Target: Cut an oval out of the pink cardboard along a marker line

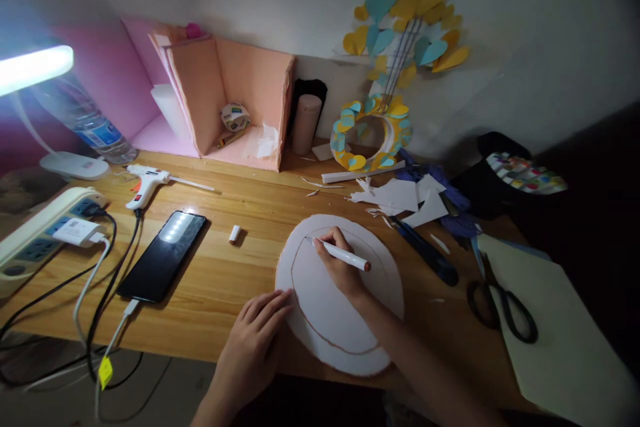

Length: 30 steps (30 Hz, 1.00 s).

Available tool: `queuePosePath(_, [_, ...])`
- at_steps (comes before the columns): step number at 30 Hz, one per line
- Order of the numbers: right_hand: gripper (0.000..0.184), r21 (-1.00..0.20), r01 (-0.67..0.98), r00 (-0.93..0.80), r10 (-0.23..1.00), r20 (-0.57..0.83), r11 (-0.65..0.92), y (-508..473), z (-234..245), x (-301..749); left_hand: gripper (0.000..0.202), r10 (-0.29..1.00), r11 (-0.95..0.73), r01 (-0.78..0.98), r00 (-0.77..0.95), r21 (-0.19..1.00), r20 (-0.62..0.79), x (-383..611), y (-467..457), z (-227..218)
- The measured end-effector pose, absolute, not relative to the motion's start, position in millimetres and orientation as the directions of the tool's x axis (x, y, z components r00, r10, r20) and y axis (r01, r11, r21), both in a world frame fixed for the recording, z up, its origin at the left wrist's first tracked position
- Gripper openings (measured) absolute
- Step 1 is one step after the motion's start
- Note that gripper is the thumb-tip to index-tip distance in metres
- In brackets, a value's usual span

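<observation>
We've got the pen [344,256] pinched in our right hand [340,267], tip down on the disc [320,307], partway round an inner ring. Left hand [255,340] lies flat and open on the disc's near edge, pinning it. Scissors [503,307] sit off right, phone [163,255] well left. Next bit probably needs a steady curve to close the loop.

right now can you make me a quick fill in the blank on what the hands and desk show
1. The right hand holds a ____ over the white foam disc.
2. The left hand presses the disc's ____ edge.
3. The scissors lie to the ____ of the disc.
4. The phone lies beside the ____ gun.

Missing words: pen; left; right; glue
</observation>
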State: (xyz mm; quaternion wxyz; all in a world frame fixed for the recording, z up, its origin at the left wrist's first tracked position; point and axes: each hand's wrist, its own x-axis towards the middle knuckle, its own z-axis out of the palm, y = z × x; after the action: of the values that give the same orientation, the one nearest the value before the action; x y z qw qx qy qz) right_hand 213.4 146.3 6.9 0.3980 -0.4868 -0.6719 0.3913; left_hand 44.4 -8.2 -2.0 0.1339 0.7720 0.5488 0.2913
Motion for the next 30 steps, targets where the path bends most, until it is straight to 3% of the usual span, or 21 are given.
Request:
queuePosePath(11, [0.018, -0.918, 0.32, -0.251, 0.956, 0.154, 0.232, 148, 8, 216, 0.04, 0.92, -0.373, 0.783, 0.243, 0.498, 0.307, 44, -7, -1])
queuePosePath(24, [0.017, -0.9, 0.359, -0.174, 0.965, 0.197, 0.248, 160, 7, 224, 0.04, 0.912, -0.385, 0.787, 0.244, 0.482, 0.331, 44, -7, 0])
queuePosePath(30, [0.017, -0.89, 0.366, -0.238, 0.952, 0.192, 0.272, 157, 11, 223, 0.042, 0.918, -0.38, 0.783, 0.252, 0.492, 0.307, 44, -6, -1])
